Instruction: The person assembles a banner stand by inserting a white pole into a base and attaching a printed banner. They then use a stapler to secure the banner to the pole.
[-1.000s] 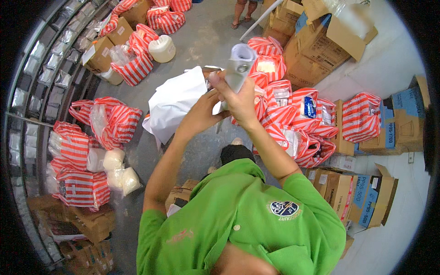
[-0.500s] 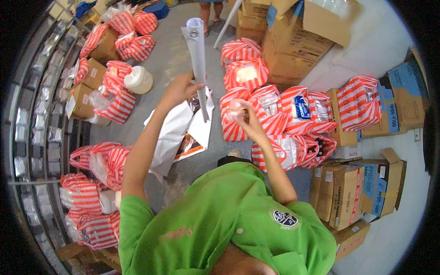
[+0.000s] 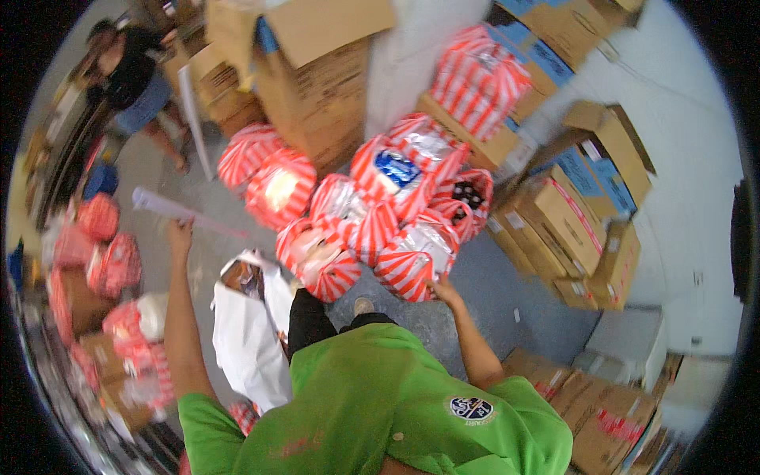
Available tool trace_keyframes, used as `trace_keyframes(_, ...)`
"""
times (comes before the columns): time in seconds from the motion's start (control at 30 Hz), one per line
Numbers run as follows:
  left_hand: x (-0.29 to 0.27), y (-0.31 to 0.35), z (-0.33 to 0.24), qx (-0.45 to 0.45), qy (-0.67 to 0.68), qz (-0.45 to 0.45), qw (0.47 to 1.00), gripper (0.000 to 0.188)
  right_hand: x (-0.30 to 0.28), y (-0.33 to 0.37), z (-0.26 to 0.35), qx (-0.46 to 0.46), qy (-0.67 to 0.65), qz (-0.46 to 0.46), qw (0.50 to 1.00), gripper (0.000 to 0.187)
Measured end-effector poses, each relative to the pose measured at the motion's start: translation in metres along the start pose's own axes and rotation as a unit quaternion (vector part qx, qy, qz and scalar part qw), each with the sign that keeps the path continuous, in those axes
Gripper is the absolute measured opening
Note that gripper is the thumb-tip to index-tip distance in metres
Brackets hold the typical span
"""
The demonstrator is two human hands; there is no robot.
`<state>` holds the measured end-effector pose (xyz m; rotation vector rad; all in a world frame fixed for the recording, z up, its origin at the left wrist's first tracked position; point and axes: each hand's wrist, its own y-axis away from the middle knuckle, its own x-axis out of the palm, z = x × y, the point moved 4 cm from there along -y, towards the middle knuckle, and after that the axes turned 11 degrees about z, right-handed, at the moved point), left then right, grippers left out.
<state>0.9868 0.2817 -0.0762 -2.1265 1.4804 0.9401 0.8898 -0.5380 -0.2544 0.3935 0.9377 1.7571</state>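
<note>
My left hand [image 3: 180, 231] is out to the left, its fingers wrapped round a rolled white banner sheet [image 3: 162, 203] that points across the floor. Below it lies a larger, loosely folded white sheet [image 3: 245, 340] with a dark and orange print partly showing. My right hand [image 3: 443, 290] is low beside the near edge of a red-and-white striped plastic bag [image 3: 418, 257]. Motion smears its fingers, so whether it touches or grips the bag is unclear. More striped bags [image 3: 321, 265] stand bunched ahead of me, one with a blue packet [image 3: 396, 169] on top.
Large cardboard boxes [image 3: 317, 95] are stacked behind the bags. Others [image 3: 554, 226] stand along the white wall at right. At far left are more striped bags [image 3: 115, 265] and a pale jug [image 3: 153, 317]. A person [image 3: 142, 83] stands at the back left.
My view has swung right. My left hand has carried the rolled sheet out leftward, away from the folded sheet. My right hand has dropped from in front of my chest to the near striped bag.
</note>
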Motion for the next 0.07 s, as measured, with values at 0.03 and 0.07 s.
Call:
trace_keyframes(0.03,0.013,-0.027,-0.021,0.0,0.047,0.029,0.998,0.041,-0.018,-0.004,0.015,-0.04,-0.042,-0.047,0.997,0.094)
trace_keyframes(0.07,0.016,-0.049,-0.024,-0.007,0.075,0.047,0.996,0.042,-0.01,-0.003,0.018,-0.039,-0.055,-0.056,0.996,0.094)
